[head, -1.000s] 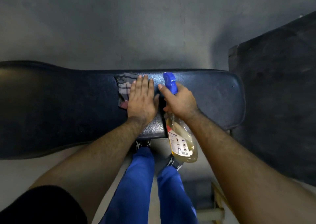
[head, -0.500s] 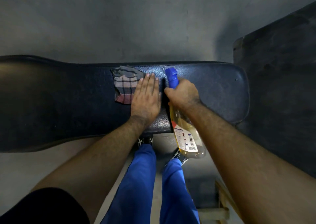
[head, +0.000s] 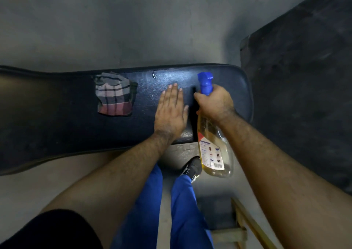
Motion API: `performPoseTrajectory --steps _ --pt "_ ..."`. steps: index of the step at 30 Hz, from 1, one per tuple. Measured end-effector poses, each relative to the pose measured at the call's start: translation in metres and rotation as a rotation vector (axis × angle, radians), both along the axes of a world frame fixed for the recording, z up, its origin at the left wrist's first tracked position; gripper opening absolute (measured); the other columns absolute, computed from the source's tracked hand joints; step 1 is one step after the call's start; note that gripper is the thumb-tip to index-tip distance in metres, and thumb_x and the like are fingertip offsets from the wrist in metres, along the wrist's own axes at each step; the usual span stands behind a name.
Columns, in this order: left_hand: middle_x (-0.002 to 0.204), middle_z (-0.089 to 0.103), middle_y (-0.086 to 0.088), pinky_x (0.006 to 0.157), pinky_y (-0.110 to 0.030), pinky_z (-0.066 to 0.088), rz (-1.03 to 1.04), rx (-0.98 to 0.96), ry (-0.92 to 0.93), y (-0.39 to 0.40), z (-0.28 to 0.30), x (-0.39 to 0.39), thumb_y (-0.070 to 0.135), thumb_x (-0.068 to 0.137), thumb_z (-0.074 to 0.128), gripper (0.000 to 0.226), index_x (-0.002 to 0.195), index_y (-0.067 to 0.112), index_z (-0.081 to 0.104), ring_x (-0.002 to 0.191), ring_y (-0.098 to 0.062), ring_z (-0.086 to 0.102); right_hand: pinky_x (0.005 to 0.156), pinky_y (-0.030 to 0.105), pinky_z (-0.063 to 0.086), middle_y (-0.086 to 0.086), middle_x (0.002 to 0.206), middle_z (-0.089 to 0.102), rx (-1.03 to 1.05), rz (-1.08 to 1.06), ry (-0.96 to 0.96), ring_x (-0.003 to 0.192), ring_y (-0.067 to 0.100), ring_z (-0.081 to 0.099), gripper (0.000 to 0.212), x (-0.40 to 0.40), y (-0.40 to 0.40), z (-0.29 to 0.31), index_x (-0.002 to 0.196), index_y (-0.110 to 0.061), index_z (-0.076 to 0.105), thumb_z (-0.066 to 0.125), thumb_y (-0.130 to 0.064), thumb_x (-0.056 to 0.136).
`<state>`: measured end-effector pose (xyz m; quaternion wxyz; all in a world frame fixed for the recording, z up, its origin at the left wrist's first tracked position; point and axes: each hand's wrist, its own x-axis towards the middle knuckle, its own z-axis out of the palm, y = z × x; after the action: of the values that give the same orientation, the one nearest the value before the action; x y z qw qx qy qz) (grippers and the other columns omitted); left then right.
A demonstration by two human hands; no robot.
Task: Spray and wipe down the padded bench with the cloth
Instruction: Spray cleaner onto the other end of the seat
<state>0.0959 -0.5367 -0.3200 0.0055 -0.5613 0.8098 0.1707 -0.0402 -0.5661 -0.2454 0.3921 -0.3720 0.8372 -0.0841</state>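
A black padded bench (head: 57, 127) runs across the view from the left edge to right of centre. A crumpled plaid cloth (head: 114, 95) lies on its top, left of centre, with nothing touching it. My left hand (head: 170, 111) rests flat on the padding to the right of the cloth, fingers together, holding nothing. My right hand (head: 215, 103) grips the neck of a spray bottle (head: 213, 146) with yellow liquid and a blue trigger head (head: 205, 82). The nozzle points away over the bench's right part.
A dark rubber mat or raised block (head: 304, 89) lies to the right of the bench. Grey concrete floor (head: 133, 24) lies beyond it. My blue trouser legs (head: 182, 210) and a dark shoe (head: 192, 168) stand below. A wooden frame (head: 245, 227) sits at the lower right.
My left hand has slid right off the cloth, which now lies alone on the bench. The spray bottle has stayed in my right hand beside it.
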Motion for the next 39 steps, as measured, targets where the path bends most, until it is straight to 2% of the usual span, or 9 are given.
performPoseTrajectory --steps 7,10,14,21,24,27,30,35,39 --pt "0.158 0.026 -0.021 0.122 -0.045 0.014 0.046 -0.052 -0.021 0.008 0.002 -0.027 0.034 0.098 0.029 0.063 0.149 -0.003 0.031 0.148 -0.032 0.02 0.08 0.041 0.06 0.007 0.081 0.074 0.043 -0.019 -0.076 0.078 0.031 0.074 0.032 -0.034 0.01 -0.001 0.079 -0.019 0.058 0.057 -0.048 0.065" --pt "0.157 0.029 -0.021 0.122 -0.044 0.016 -0.06 -0.045 0.04 0.013 0.006 -0.054 0.036 0.098 0.031 0.063 0.148 -0.002 0.033 0.148 -0.031 0.022 0.082 0.041 0.059 0.004 0.086 0.075 0.032 -0.068 -0.102 0.08 0.031 0.073 0.029 -0.058 0.022 0.003 0.087 -0.02 0.064 0.065 -0.044 0.072" --pt "0.159 0.024 -0.019 0.123 -0.043 0.012 -0.044 0.027 0.071 0.023 0.001 -0.098 0.043 0.098 0.026 0.068 0.15 0.0 0.03 0.15 -0.029 0.017 0.084 0.036 0.057 0.004 0.09 0.074 0.011 -0.156 -0.019 0.086 0.028 0.071 0.02 -0.099 0.037 0.004 0.089 -0.023 0.065 0.068 -0.04 0.079" --pt "0.161 0.018 -0.019 0.122 -0.047 0.012 0.036 -0.053 -0.046 0.035 -0.018 -0.12 0.051 0.1 0.028 0.073 0.152 0.0 0.024 0.15 -0.031 0.012 0.079 0.04 0.061 0.006 0.078 0.076 -0.02 -0.235 -0.072 0.075 0.029 0.075 0.036 -0.126 0.048 -0.008 0.073 -0.022 0.057 0.06 -0.058 0.069" --pt "0.161 0.017 -0.019 0.122 -0.046 0.011 0.029 -0.081 -0.061 0.035 -0.019 -0.121 0.05 0.1 0.03 0.073 0.152 0.0 0.024 0.15 -0.031 0.012 0.074 0.04 0.062 0.002 0.064 0.073 -0.015 -0.276 -0.141 0.059 0.021 0.074 0.032 -0.13 0.059 -0.011 0.071 -0.02 0.057 0.069 -0.049 0.079" --pt "0.161 0.018 -0.019 0.122 -0.047 0.011 0.024 -0.092 -0.055 0.036 -0.022 -0.122 0.049 0.1 0.031 0.072 0.152 0.0 0.024 0.15 -0.032 0.012 0.071 0.042 0.063 0.0 0.064 0.071 -0.005 -0.322 -0.208 0.052 0.021 0.072 0.024 -0.137 0.074 -0.015 0.075 -0.021 0.059 0.074 -0.039 0.083" --pt "0.16 0.021 -0.02 0.122 -0.047 0.013 0.032 -0.111 -0.045 0.037 -0.023 -0.121 0.047 0.1 0.034 0.07 0.151 -0.001 0.027 0.149 -0.033 0.016 0.073 0.047 0.063 -0.001 0.067 0.071 -0.014 -0.335 -0.216 0.056 0.023 0.073 0.021 -0.138 0.095 -0.018 0.077 -0.023 0.062 0.073 -0.041 0.074" --pt "0.159 0.024 -0.021 0.122 -0.047 0.013 0.033 -0.138 -0.027 0.037 -0.023 -0.121 0.046 0.1 0.034 0.069 0.15 -0.001 0.03 0.149 -0.034 0.018 0.074 0.044 0.062 0.002 0.075 0.073 0.053 -0.312 -0.143 0.069 0.028 0.074 0.048 -0.136 0.13 -0.027 0.08 -0.026 0.062 0.057 -0.067 0.055" --pt "0.16 0.022 -0.018 0.123 -0.045 0.01 0.044 -0.119 0.0 0.037 -0.023 -0.119 0.047 0.099 0.032 0.07 0.151 0.001 0.027 0.15 -0.031 0.014 0.074 0.044 0.061 0.004 0.076 0.073 0.083 -0.307 -0.134 0.07 0.03 0.073 0.033 -0.123 0.148 -0.03 0.075 -0.02 0.058 0.058 -0.05 0.062"
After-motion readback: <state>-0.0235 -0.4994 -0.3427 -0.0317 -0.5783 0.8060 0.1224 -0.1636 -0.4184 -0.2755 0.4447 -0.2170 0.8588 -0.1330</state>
